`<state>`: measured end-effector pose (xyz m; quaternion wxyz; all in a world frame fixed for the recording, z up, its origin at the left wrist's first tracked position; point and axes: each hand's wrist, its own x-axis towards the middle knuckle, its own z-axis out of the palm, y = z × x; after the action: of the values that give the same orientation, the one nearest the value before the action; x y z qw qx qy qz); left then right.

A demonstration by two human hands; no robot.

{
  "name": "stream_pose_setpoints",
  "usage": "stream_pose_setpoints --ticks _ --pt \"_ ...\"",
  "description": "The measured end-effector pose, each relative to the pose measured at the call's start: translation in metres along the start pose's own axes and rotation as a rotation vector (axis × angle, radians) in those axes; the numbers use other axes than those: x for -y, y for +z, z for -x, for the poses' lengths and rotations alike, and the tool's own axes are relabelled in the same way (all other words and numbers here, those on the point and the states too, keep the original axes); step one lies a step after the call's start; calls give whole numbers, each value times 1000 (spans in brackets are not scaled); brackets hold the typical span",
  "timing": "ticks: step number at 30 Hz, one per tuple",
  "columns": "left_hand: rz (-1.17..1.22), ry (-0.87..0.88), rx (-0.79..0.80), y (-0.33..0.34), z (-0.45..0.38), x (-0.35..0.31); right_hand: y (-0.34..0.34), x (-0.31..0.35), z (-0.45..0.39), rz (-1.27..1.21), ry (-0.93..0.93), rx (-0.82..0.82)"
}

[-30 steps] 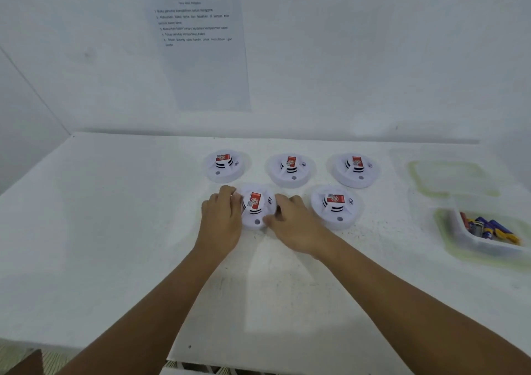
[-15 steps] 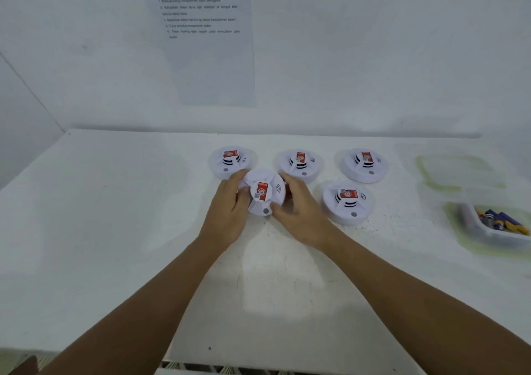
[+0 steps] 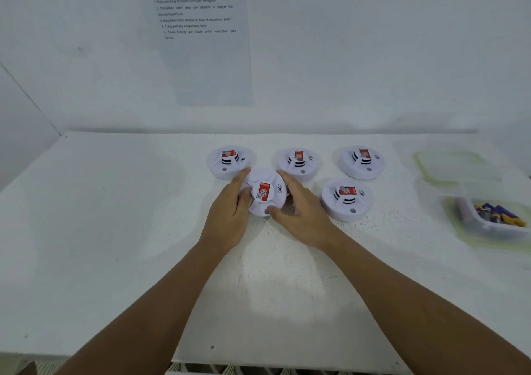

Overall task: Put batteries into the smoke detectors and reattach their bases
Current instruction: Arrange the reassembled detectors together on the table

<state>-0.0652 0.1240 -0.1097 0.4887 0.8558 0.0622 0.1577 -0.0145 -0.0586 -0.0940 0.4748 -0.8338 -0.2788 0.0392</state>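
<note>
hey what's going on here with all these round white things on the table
A person is working on smoke detectors. Both hands, left hand and right hand, grip one smoke detector from either side, tilted up off the white table. Four other detectors lie nearby, red labels up. At the right, an open container holds batteries, its lid beside it.

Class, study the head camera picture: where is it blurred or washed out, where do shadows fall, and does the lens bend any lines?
Head view: the battery container at the right edge is smeared; soft shadows lie beneath both forearms and beside the held smoke detector; the white table looks flat and washed out; the wide lens bows the table's back edge; the wall sheet is barely legible.
</note>
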Motion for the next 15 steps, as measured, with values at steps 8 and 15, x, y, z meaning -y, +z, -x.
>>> stream_pose_setpoints --ticks 8,15 --pt "-14 2 -10 0 3 -4 -1 -2 0 -35 12 30" --pt "-35 -13 -7 2 2 -3 -1 -3 0 -37 1 29"
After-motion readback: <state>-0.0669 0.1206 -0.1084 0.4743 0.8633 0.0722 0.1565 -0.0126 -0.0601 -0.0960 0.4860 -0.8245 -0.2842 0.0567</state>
